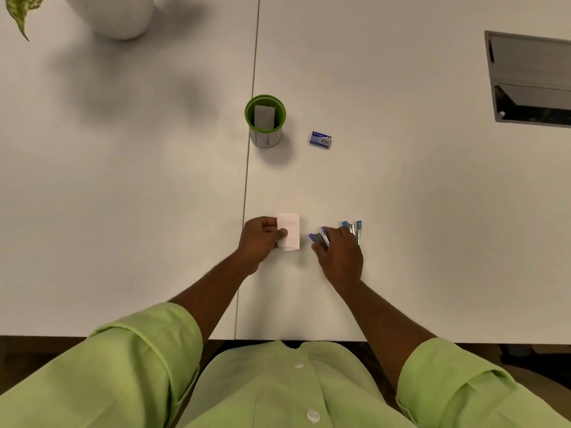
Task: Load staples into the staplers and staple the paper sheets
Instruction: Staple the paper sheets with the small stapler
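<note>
My left hand (261, 240) pinches the left edge of a small stack of white paper sheets (291, 231) lying on the white table. My right hand (340, 253) grips a purple stapler (319, 237), whose open end sticks out to the left of my fingers. A blue stapler (355, 229) lies just right of that hand, partly hidden by it. A small blue staple box (320, 139) sits farther back on the table.
A green-rimmed cup (265, 122) holding a grey block stands behind the paper. A white pot (114, 13) with a leaf is at the far left. A recessed metal cable hatch (531, 78) lies at the right. A seam (247, 186) splits the tabletop.
</note>
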`<state>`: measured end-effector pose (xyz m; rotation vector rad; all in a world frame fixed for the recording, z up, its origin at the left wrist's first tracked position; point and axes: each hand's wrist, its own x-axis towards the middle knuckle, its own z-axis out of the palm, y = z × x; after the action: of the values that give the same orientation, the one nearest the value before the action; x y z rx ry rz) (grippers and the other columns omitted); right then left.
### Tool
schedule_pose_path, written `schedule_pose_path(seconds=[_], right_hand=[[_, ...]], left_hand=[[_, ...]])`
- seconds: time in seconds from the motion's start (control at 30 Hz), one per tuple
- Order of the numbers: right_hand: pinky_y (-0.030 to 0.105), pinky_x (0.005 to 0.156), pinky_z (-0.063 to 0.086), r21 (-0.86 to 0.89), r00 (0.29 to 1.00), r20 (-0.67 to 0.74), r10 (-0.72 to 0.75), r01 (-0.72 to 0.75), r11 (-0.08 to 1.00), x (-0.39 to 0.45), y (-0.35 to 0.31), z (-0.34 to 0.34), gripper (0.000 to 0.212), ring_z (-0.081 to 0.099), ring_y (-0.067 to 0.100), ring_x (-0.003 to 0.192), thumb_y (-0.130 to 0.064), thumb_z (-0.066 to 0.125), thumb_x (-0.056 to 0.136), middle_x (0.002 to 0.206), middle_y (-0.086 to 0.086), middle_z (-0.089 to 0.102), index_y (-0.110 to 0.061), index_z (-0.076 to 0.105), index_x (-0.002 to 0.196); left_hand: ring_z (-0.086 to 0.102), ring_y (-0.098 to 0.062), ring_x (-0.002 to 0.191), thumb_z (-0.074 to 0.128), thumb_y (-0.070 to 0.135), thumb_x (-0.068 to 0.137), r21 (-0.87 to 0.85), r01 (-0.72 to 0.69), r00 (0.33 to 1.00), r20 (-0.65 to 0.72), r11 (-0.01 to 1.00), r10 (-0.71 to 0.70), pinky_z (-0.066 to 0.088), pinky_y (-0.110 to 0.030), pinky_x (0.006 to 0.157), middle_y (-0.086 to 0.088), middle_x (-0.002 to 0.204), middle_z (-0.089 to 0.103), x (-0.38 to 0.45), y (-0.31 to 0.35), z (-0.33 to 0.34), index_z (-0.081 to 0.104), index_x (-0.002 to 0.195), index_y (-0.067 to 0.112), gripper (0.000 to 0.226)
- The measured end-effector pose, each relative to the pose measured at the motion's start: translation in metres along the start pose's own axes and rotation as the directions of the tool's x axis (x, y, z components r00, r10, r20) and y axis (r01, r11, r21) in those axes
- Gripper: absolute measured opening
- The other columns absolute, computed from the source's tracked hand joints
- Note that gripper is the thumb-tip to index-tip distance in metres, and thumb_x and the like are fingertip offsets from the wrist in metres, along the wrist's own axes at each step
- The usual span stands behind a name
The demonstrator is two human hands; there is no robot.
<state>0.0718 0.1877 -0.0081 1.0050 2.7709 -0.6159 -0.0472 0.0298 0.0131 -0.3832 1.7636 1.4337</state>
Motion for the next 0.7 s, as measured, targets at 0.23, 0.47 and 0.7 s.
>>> schedule_pose_path(seconds=[0.23, 0.47, 0.7], right_hand=[[0.032, 0.065, 0.051, 0.396, 0.954, -0.157, 0.257, -0.178, 0.901, 0.002, -0.031, -0.012, 0.021, 0.06, 0.005, 0.069, -0.039, 0.063, 0.093, 0.069, -0.015, 0.063, -0.028, 0.065, 0.074], [0.032, 0.061, 0.061, 0.693, 0.749, 0.581, 0.318, -0.66, 0.288, 0.003, -0.052, -0.019, 0.04, 0.073, 0.02, 0.066, -0.045, 0.064, 0.095, 0.078, 0.012, 0.077, -0.006, 0.072, 0.095], [0.026, 0.066, 0.061, 0.773, 0.746, 0.633, 0.207, -0.624, -0.113, 0.004, -0.054, -0.03, 0.026, 0.072, 0.022, 0.086, 0.0, 0.071, 0.088, 0.103, 0.015, 0.071, -0.002, 0.067, 0.114]], left_hand=[[0.068, -0.029, 0.105, 0.06, -0.002, 0.095, -0.018, -0.02, 1.0, -0.013, 1.0, 0.02, 0.058, -0.042, 0.095, -0.016, 0.112, 0.071, 0.0, 0.001, 0.001, 0.068, 0.102, 0.01, 0.016], [0.066, -0.018, 0.115, 0.053, -0.001, 0.099, 0.063, -0.188, 0.979, 0.089, 0.98, 0.183, 0.051, -0.032, 0.103, -0.004, 0.116, 0.074, -0.01, 0.004, 0.007, 0.069, 0.11, 0.009, 0.022], [0.065, -0.024, 0.112, 0.059, -0.009, 0.093, -0.014, -0.195, 0.97, 0.143, 0.981, 0.195, 0.057, -0.032, 0.092, -0.01, 0.12, 0.069, -0.014, 0.005, 0.002, 0.068, 0.117, 0.008, 0.031]])
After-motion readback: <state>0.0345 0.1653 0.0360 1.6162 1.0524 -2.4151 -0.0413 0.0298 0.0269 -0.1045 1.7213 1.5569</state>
